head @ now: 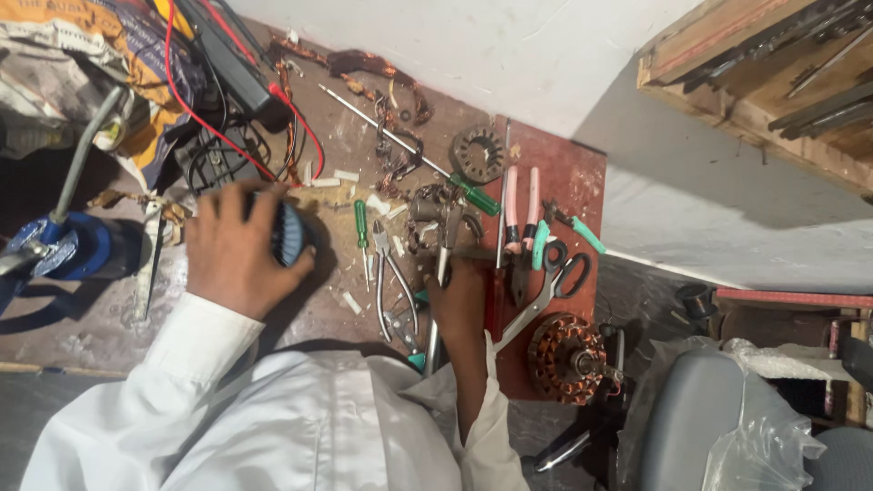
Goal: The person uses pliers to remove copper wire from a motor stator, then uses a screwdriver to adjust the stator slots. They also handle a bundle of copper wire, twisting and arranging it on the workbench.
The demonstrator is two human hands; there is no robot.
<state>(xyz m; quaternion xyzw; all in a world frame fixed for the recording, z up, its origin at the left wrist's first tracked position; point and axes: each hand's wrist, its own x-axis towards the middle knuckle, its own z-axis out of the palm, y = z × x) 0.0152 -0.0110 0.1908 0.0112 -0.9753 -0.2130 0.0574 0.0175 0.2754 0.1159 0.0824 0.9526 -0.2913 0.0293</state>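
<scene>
Both hands down on a cluttered table [82, 327], tools all about.

Left hand [238, 247], fingers curled over a dark ribbed round part [289, 233], left of the green screwdriver [362, 229]. Right hand [457, 305], just right of it, rests on a metal tool [436, 314]; grip unclear. Scissors [555, 277] farther right.

I see a dark round ribbed part [289, 234] lying under my left hand [238, 250], its blue-lit edge peeking past the fingers.

2 hands [238, 250], 2 screwdrivers [361, 225], 1 scissors [556, 277]
</scene>
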